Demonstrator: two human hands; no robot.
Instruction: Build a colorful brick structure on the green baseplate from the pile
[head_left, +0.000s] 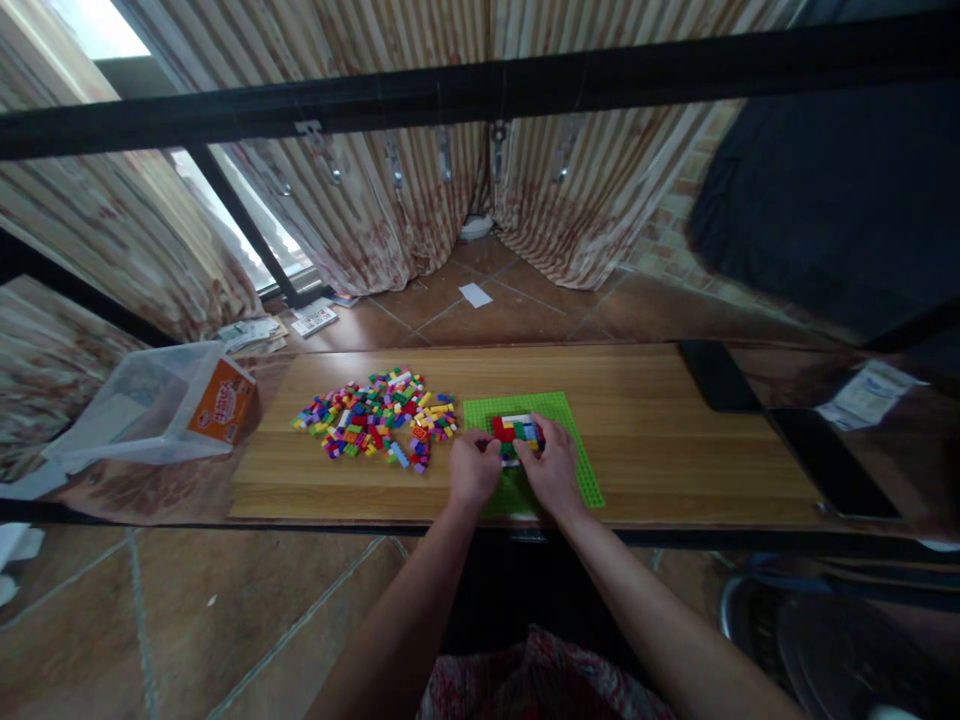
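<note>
A light green studded baseplate [587, 470] lies on the wooden board, with a small build of toy bricks [514, 428] in red, white, blue, green and yellow on it. My left hand [475, 468] is closed at the build's left front corner, thumb and fingertips together. What it pinches, if anything, is too small to make out. My right hand [555, 468] curls around the build's right side, its fingers and thumb touching the bricks. Both hands hide part of the build and the plate. Left of the plate spreads a pile of loose bricks [375, 412] in many colours.
The wooden board [637, 430] rests on a low table. A clear plastic tub [161, 400] with an orange label stands at the left end. Two dark flat devices, one a black phone-like slab [832, 462], lie at the right. A dark rail [480, 90] crosses beyond the table.
</note>
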